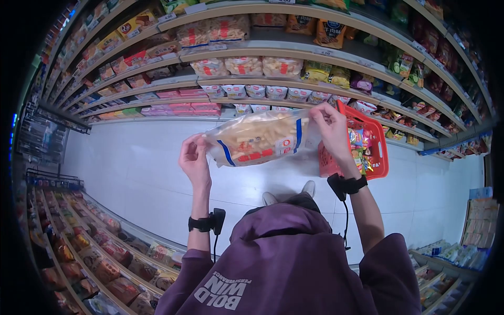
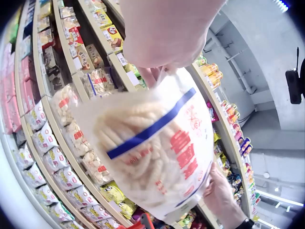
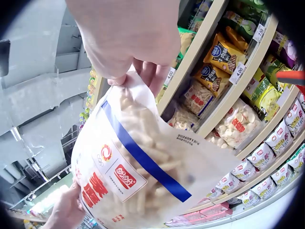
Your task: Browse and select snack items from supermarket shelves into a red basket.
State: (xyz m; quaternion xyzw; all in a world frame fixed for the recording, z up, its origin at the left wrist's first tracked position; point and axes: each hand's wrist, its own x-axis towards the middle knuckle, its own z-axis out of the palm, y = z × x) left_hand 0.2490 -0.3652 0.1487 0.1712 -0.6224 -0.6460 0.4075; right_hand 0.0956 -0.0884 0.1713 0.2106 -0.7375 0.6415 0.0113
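Observation:
A large clear snack bag with blue bands and red lettering is stretched between both hands in the head view. The left hand pinches its left end, and the right hand pinches its upper right corner. Pale stick-shaped snacks fill the bag in the left wrist view, below the left hand. In the right wrist view, thumb and fingers of the right hand grip a corner of the bag, whose printed date shows.
A red basket holding colourful packets stands on the floor beside the right forearm. Shelves of packaged snacks curve across the front, and more shelves stand at the lower left. The person's shoes are on the pale floor.

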